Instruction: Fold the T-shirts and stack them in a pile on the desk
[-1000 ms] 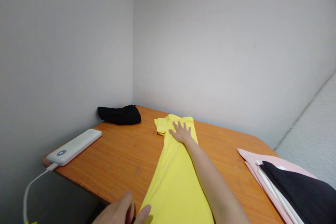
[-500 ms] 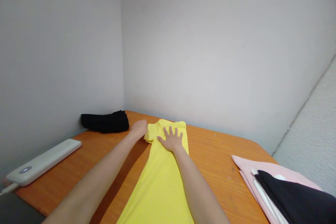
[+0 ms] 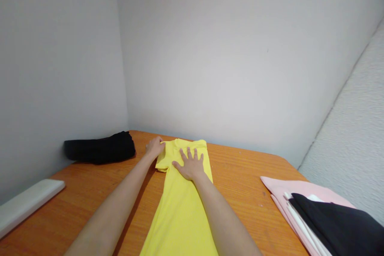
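A yellow garment [image 3: 183, 208] lies folded into a long strip down the middle of the orange wooden table [image 3: 240, 176]. My right hand [image 3: 189, 165] rests flat on its far end, fingers spread. My left hand [image 3: 155, 147] is closed on the garment's far left corner, pinching the small sleeve flap that sticks out to the left. Both forearms stretch forward over the table.
A folded black cloth [image 3: 100, 149] lies at the far left by the wall. A white power bank [image 3: 27, 204] sits at the left edge. A stack of pink, white and black folded clothes [image 3: 318, 212] lies at the right. Walls close in behind and left.
My left hand has come up from the near table edge to the garment's far left corner and gripped the flap. My right hand stays flat. The view has shifted to the right.
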`<act>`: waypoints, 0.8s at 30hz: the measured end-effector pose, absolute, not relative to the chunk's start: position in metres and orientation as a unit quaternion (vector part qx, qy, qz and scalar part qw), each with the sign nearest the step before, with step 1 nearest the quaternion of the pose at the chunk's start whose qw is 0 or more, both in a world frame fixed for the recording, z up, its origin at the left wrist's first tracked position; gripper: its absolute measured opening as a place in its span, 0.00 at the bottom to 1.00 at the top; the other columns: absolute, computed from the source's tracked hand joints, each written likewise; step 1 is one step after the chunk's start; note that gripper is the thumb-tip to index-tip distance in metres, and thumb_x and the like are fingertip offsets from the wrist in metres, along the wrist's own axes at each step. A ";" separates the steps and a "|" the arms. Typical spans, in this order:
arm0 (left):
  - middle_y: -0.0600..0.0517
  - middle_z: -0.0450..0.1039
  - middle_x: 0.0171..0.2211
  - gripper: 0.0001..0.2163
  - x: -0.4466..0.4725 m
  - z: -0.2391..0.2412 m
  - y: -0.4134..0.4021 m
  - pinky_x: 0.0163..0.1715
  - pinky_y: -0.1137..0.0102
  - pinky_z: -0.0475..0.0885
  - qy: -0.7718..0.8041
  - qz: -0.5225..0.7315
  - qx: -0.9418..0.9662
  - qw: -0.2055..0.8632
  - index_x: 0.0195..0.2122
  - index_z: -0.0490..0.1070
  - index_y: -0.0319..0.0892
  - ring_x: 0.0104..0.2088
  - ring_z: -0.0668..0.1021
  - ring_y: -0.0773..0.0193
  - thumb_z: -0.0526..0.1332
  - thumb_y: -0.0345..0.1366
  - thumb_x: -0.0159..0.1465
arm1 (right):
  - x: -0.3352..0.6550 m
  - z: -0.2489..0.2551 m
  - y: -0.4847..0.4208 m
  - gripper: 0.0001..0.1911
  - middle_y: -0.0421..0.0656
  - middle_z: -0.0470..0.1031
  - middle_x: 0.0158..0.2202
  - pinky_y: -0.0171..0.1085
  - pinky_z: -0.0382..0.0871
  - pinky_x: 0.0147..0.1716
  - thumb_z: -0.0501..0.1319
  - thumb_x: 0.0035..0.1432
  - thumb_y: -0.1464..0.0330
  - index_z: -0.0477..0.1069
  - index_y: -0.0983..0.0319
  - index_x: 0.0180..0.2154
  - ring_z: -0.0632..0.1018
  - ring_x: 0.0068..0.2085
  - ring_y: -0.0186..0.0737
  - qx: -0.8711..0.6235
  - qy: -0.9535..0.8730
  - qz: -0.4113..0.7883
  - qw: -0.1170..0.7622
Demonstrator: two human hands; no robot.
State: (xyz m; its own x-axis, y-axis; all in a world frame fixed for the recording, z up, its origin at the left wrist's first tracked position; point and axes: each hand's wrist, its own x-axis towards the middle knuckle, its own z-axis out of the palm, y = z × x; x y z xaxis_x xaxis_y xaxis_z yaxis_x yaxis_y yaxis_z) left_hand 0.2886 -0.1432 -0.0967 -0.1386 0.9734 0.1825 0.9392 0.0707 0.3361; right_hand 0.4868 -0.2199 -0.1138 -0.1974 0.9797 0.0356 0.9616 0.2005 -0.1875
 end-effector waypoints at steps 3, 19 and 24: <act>0.47 0.72 0.47 0.14 0.278 -0.091 -0.138 0.46 0.58 0.73 0.726 0.178 0.660 0.077 0.50 0.69 0.39 0.45 0.76 0.59 0.58 0.42 0.67 | 0.487 -0.114 -0.221 0.45 0.42 0.34 0.71 0.67 0.27 0.60 0.35 0.56 0.35 0.39 0.48 0.69 0.37 0.69 0.62 -0.627 -0.773 0.060 0.084; 0.47 0.73 0.47 0.14 0.264 -0.076 -0.148 0.46 0.58 0.73 0.717 0.106 0.668 0.168 0.48 0.70 0.39 0.45 0.76 0.58 0.60 0.43 0.66 | 0.472 -0.102 -0.232 0.48 0.49 0.35 0.71 0.53 0.32 0.65 0.40 0.61 0.40 0.43 0.66 0.69 0.38 0.70 0.54 -0.556 -0.821 0.045 0.118; 0.50 0.74 0.36 0.14 0.268 -0.069 -0.146 0.35 0.65 0.75 0.692 0.143 0.660 0.255 0.42 0.71 0.37 0.34 0.77 0.65 0.58 0.44 0.68 | 0.469 -0.104 -0.235 0.49 0.47 0.30 0.71 0.56 0.30 0.65 0.37 0.59 0.37 0.38 0.63 0.69 0.36 0.69 0.56 -0.570 -0.815 0.077 0.064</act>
